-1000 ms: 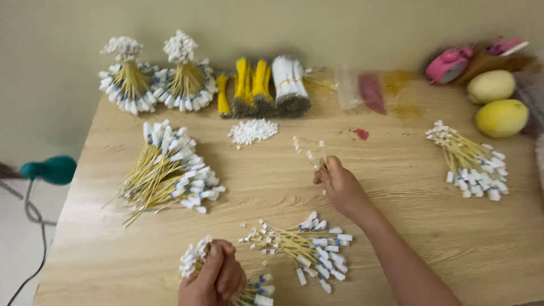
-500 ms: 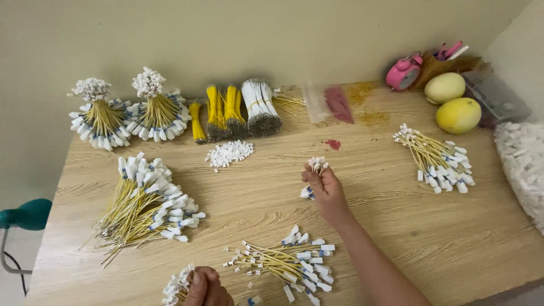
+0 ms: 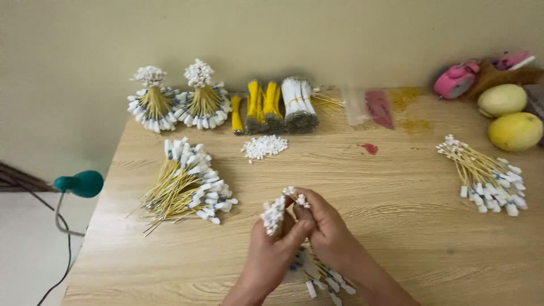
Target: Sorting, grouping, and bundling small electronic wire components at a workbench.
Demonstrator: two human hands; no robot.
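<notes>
We grip a small bunch of wires (image 3: 274, 215) in our left hand (image 3: 272, 249), white ends up, while our right hand (image 3: 326, 226) pinches a few more (image 3: 297, 198) against it. Behind the bunch, two fanned bundles (image 3: 173, 105) look finished; to its left, a loose heap (image 3: 187, 187) looks unsorted, as does another to its right (image 3: 487, 173). The table (image 3: 408, 215) lies bare right of our hands; its left edge is near the heap.

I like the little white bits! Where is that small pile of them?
The small pile of white bits lies on the table toward the back, just in front of the yellow bundles, right of the loose yellow wire heap.
</notes>
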